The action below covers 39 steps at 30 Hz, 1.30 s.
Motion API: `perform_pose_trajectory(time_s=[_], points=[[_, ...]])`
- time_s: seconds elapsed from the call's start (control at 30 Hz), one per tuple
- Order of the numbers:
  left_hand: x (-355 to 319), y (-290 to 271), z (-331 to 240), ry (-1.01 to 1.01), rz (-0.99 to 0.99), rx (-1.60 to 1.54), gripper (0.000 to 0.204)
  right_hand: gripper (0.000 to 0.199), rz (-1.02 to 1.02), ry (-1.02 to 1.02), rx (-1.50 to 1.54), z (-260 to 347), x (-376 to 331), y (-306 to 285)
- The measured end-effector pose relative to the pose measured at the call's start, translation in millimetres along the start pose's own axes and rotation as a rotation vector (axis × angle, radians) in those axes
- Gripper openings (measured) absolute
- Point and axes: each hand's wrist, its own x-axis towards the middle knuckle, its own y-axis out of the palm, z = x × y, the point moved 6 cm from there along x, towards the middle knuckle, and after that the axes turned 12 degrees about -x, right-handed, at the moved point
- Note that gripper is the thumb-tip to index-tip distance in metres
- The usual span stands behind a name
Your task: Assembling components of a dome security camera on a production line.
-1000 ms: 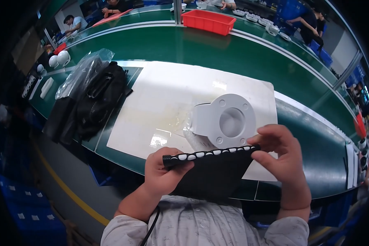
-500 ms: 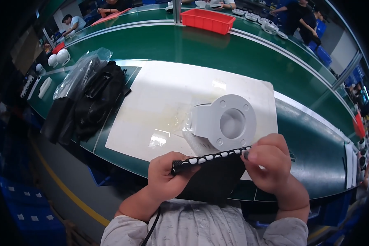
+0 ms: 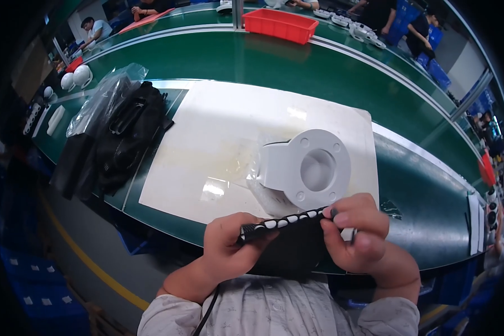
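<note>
Between my hands, close to my body, is a floppy black sheet (image 3: 291,249) with a row of white ovals along its upper edge. My left hand (image 3: 229,246) is closed round the left end of that edge, thumb on the near side. My right hand (image 3: 355,232) pinches the right end with thumb and fingertips. A small dark rounded bit (image 3: 334,213) shows at those fingertips; I cannot make out what it is. Just beyond the sheet lies a white plastic housing (image 3: 274,168) with a round flanged opening, partly on clear plastic wrap.
The housing rests on a white board (image 3: 196,145) over the green bench (image 3: 425,190). At left lie a pile of black fabric pieces (image 3: 129,140) and a clear plastic bag (image 3: 103,92). A red bin (image 3: 280,25) stands on the far bench, where other people work.
My right hand has shifted left and slightly down along the edge of the black sheet. Its right end sits a little lower. My left hand keeps its hold, and the housing stays put.
</note>
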Motion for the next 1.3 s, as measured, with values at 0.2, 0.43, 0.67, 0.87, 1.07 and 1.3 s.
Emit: perform_pose_trajectory(time_s=[0.2, 0.43, 0.67, 0.87, 1.07, 1.3], points=[[0, -1, 5, -0.036, 0.043, 0.0, 0.012, 0.074, 0.021, -0.085, 0.109, 9, -4, 4], [9, 8, 0, 0.29, 0.176, 0.15, 0.02, 0.058, -0.172, 0.327, 0.29, -66, 25, -11], [5, 9, 8, 0.333, 0.194, 0.128, 0.027, 0.057, 0.131, 0.615, 0.396, -79, 33, 2], [12, 11, 15, 0.283, 0.236, 0.167, 0.029, 0.055, 0.299, 0.399, -0.144, -61, 43, -5], [8, 11, 19, 0.282, 0.218, 0.199, 0.031, 0.054, 0.13, 0.176, -0.24, -39, 45, -9], [7, 10, 23, 0.232, 0.215, 0.144, 0.032, 0.048, 0.189, 0.519, 0.307, -63, 52, 24]])
